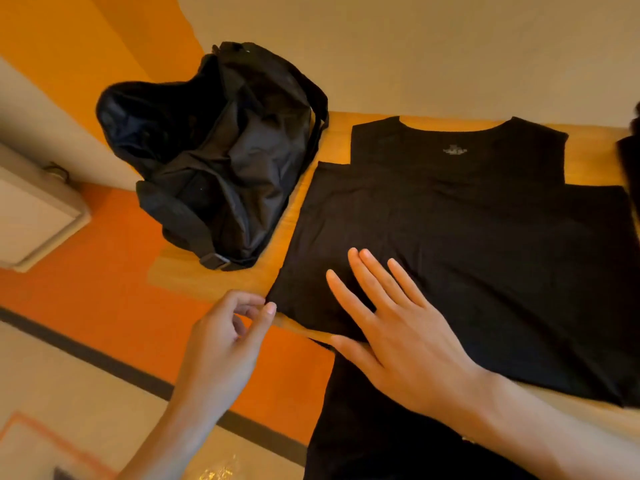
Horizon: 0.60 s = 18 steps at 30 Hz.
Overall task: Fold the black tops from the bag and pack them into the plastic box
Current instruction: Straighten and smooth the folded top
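Black matte knit, smooth with a few faint creases: the sleeveless top [467,237] lies flat on the pale wooden table [588,157], round neckline toward the far wall, its lower part folded up into a wide rectangle that covers the body below the armholes. The fold's near-left corner sits almost at the table's front edge. The right hand [398,341] presses flat on that folded panel, fingers straight and fanned apart. The left hand [221,344] hovers off the table's edge with fingers loosely curled; its thumb tip meets the cloth's corner, and nothing is gripped.

Left of the top, a crumpled black bag [214,161] of shiny, crinkled fabric slumps open, its webbing strap and buckle trailing toward the front edge. A narrow strip of bare wood separates the bag from the top. More bare wood shows beside the right shoulder, up to another dark cloth [628,164] cut off by the right border.
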{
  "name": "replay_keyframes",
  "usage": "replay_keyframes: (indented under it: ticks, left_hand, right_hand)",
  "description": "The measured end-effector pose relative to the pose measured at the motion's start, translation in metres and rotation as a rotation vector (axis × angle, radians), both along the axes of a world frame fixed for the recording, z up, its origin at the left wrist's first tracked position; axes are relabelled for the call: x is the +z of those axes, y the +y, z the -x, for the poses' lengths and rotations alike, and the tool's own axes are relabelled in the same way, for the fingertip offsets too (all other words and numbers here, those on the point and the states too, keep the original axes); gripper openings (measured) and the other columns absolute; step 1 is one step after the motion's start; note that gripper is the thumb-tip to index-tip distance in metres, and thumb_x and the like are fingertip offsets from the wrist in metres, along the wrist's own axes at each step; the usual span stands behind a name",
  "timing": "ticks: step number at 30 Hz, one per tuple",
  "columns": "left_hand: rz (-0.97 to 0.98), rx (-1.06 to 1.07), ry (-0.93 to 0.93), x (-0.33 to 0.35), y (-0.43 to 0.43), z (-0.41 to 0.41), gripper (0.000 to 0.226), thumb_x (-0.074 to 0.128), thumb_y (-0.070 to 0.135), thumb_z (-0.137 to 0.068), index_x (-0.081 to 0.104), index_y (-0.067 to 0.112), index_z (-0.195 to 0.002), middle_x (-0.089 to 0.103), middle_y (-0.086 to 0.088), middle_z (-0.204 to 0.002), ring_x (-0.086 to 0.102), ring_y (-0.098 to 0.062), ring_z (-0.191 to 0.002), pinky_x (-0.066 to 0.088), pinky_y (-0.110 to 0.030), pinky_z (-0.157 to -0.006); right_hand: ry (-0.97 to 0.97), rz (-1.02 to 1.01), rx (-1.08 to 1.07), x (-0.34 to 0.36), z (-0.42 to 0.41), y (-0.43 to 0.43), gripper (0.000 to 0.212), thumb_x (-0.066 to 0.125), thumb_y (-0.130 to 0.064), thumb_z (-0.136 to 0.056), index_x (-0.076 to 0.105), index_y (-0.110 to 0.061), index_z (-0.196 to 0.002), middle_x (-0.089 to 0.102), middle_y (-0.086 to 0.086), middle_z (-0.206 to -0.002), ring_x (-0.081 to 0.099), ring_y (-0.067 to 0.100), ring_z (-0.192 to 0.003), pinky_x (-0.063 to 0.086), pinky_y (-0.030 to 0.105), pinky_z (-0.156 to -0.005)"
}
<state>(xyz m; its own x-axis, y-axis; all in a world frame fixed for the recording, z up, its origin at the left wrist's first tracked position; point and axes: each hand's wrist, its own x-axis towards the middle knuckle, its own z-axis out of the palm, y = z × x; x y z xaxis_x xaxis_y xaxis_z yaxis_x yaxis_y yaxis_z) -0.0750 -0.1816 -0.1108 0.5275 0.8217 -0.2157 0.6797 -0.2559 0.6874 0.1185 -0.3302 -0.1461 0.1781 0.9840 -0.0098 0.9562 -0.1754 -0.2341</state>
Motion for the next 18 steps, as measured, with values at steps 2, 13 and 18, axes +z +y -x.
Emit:
replay_keyframes:
  ticks: [2,13,18]
  left_hand:
    - [0.121,0.05,-0.047,0.004,0.002,-0.003,0.034,0.056,0.053,-0.091,0.051,0.042,-0.122,0.066,0.018,-0.096,0.06,-0.009,-0.065,0.043,-0.028,-0.056]
    - [0.266,0.204,-0.262,-0.002,0.011,-0.008,0.011,0.057,0.018,-0.104,0.063,0.009,-0.102,0.073,-0.007,-0.084,0.056,-0.018,-0.053,0.037,-0.034,-0.049]
    - [0.164,0.149,-0.229,-0.012,0.011,0.006,0.013,0.055,0.02,-0.104,0.062,0.011,-0.098,0.069,-0.003,-0.076,0.051,-0.015,-0.047,0.038,-0.035,-0.048]
  right_hand:
    - [-0.041,0.022,-0.011,-0.007,0.009,-0.002,0.08,0.017,-0.072,-0.102,0.011,-0.02,-0.164,0.005,0.01,-0.171,-0.001,0.024,-0.158,0.012,0.048,-0.127]
    - [-0.123,0.074,-0.066,-0.009,0.013,-0.005,0.085,0.015,-0.07,-0.103,0.018,-0.008,-0.161,0.012,0.012,-0.169,0.007,0.026,-0.157,0.023,0.052,-0.124]
    - [-0.137,0.091,-0.048,-0.01,0.013,-0.007,0.084,0.016,-0.069,-0.104,0.02,-0.008,-0.161,0.014,0.012,-0.169,0.008,0.026,-0.157,0.025,0.052,-0.123]
